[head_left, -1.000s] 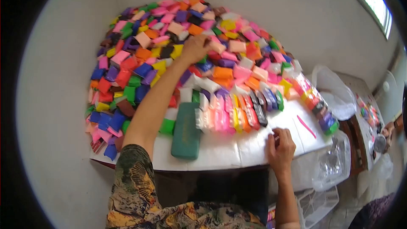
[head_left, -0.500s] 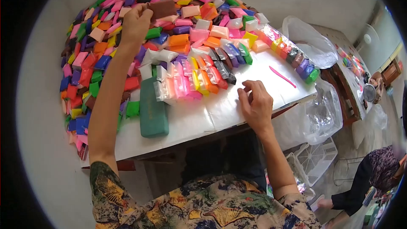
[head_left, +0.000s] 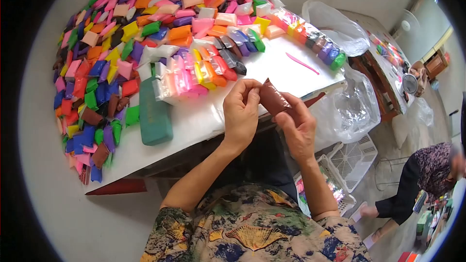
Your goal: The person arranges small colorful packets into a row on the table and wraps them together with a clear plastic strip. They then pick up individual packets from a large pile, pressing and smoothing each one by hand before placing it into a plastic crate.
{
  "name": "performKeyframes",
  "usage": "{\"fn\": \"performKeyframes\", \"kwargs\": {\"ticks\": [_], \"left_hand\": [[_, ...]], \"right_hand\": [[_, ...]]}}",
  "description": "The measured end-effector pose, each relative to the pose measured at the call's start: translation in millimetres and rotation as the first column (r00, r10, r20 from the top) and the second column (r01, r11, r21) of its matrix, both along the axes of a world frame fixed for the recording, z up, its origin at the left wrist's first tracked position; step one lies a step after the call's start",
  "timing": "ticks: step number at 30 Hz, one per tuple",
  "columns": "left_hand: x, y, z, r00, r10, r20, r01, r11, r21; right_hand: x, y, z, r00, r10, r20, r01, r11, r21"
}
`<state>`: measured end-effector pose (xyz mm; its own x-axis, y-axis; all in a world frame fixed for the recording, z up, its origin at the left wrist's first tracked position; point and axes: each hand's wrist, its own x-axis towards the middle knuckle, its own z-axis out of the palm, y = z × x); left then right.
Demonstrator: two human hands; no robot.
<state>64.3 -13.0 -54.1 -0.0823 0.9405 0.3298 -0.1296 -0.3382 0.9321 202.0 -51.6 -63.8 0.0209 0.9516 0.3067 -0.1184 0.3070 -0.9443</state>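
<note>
Both my hands hold a small brown clay packet point(head_left: 274, 98) in shiny clear film, above the table's front edge. My left hand point(head_left: 242, 114) pinches its left end, and my right hand point(head_left: 298, 128) has thumb and fingers closed on its right side. Just beyond lie neat rows of coloured clay packets point(head_left: 208, 75), white and pink through yellow, orange and red to black. A green oblong case point(head_left: 156, 116) stands to the left of these rows. Over the back and left of the table spreads a big heap of loose packets point(head_left: 131, 29) in many colours.
A thin pink stick point(head_left: 302, 63) lies on the white table top point(head_left: 286, 82). Behind it is a long clear bag of stacked packets point(head_left: 310, 39). Clear plastic bags point(head_left: 354, 106) hang at the right edge, above a white basket point(head_left: 357, 165). Another person point(head_left: 412, 184) bends at lower right.
My left hand has come from the heap, bringing the brown clay packet to the front edge. My right hand has closed on the packet too. The view has shifted slightly.
</note>
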Motion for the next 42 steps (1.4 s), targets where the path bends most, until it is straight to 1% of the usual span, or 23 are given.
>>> {"fn": "performKeyframes", "kwargs": {"ticks": [1,2,3,4,5,7,8,9,10,11,12,15,16,19,22,25,28,31,34,37,40,41,42], "left_hand": [[4,0,-2,0.999,0.011,-0.036,-0.012,1.000,-0.005],[7,1,-3,1.000,-0.021,-0.018,0.021,1.000,0.013],[9,1,-1,0.998,-0.038,-0.047,0.038,0.999,0.000],[9,3,3,0.996,-0.055,-0.075,0.054,0.998,-0.011],[9,4,5,0.992,-0.071,-0.104,0.069,0.997,-0.020],[8,5,4,0.969,0.070,-0.238,-0.063,0.997,0.038],[7,6,3,0.943,0.145,-0.298,-0.129,0.989,0.072],[4,4,1,0.934,0.169,-0.315,-0.143,0.984,0.104],[2,1,-1,0.923,0.193,-0.332,-0.156,0.979,0.134],[-2,-3,-5,0.912,0.216,-0.349,-0.169,0.972,0.161],[-6,-6,-7,0.891,0.223,-0.396,-0.174,0.972,0.157],[-17,-16,-6,0.855,0.254,-0.452,-0.188,0.964,0.186],[-19,-17,-7,0.873,0.256,-0.416,-0.190,0.963,0.192],[-22,-19,-4,0.898,0.214,-0.384,-0.161,0.973,0.167],[-22,-17,-2,0.894,0.219,-0.392,-0.151,0.969,0.198],[-23,-16,-2,0.898,0.201,-0.390,-0.138,0.973,0.183],[-30,-15,0,0.854,0.179,-0.488,-0.112,0.980,0.164],[-31,-12,4,0.837,0.170,-0.521,-0.116,0.984,0.135],[-31,-11,5,0.833,0.147,-0.533,-0.096,0.988,0.121],[-34,-12,3,0.808,0.200,-0.553,-0.103,0.974,0.202],[-39,-12,-3,0.752,0.262,-0.605,-0.056,0.940,0.336],[-39,-14,-2,0.733,0.255,-0.630,-0.040,0.942,0.334],[-39,-16,-1,0.716,0.251,-0.651,-0.027,0.942,0.334]], "right_hand": [[-2,-1,-1,0.997,-0.068,0.044,0.067,0.997,0.025],[-4,0,-2,0.987,-0.136,0.085,0.132,0.990,0.050],[-4,1,-2,0.971,-0.203,0.123,0.195,0.978,0.078],[-3,5,0,0.975,-0.210,0.074,0.204,0.976,0.081],[-1,8,0,0.959,-0.258,0.116,0.240,0.959,0.150],[2,17,-1,0.916,-0.353,0.189,0.291,0.911,0.293],[4,22,-2,0.808,-0.496,0.320,0.327,0.828,0.456],[5,28,0,0.669,-0.606,0.431,0.293,0.748,0.596],[5,34,2,0.501,-0.707,0.499,0.223,0.663,0.715],[5,38,2,0.315,-0.793,0.522,0.121,0.579,0.807],[0,43,-3,0.249,-0.786,0.566,0.092,0.601,0.794],[-1,36,-3,0.261,-0.683,0.682,0.030,0.712,0.702],[1,32,2,0.286,-0.635,0.717,-0.005,0.748,0.664],[2,32,6,0.251,-0.646,0.721,-0.061,0.733,0.677],[1,40,12,0.288,-0.625,0.725,-0.113,0.730,0.674],[2,50,-4,0.384,-0.456,0.803,-0.190,0.812,0.552],[1,47,-9,0.465,-0.393,0.793,-0.166,0.841,0.514],[-6,45,-9,0.439,-0.423,0.793,-0.139,0.840,0.525],[-18,44,-8,0.444,-0.443,0.779,-0.066,0.851,0.521],[-20,48,-6,0.537,-0.410,0.737,-0.074,0.848,0.525],[-3,38,4,0.826,-0.242,0.509,0.041,0.926,0.374],[5,34,3,0.817,-0.327,0.476,0.119,0.902,0.415],[14,30,-2,0.806,-0.363,0.467,0.167,0.897,0.410]]}}
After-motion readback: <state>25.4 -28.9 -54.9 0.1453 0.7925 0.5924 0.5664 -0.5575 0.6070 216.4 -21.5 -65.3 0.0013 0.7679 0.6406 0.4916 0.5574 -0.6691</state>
